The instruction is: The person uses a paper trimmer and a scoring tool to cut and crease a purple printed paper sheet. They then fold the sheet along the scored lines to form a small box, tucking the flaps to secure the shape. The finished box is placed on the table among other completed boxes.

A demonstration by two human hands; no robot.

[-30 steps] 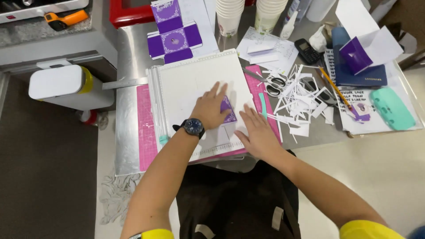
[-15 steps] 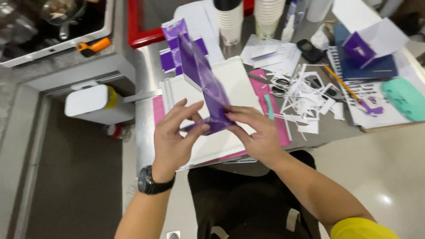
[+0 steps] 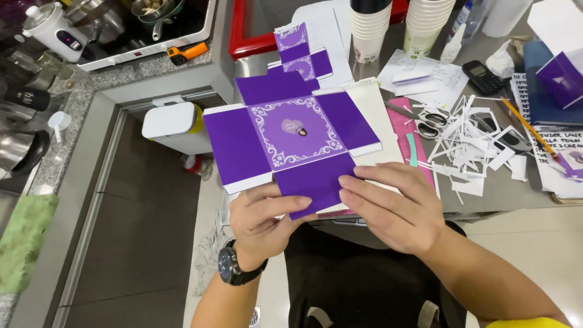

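Note:
A flat purple paper box cut-out with a white ornamental border in its middle panel is held up in front of me over the table edge. My left hand, with a dark watch on its wrist, pinches the cut-out's lower flap from the left. My right hand grips the same flap from the right, fingers laid over it. A second purple cut-out lies flat on the table beyond it. A folded purple box stands at the far right.
On the table: scissors, white paper scraps, a pencil, a small black phone, stacks of paper cups, a pink cutting mat. A white bin stands on the floor at left.
The cut-out has gone from lying pressed on the table, to tilted edge-on, to held up flat and facing me. Both hands moved to its lower flap.

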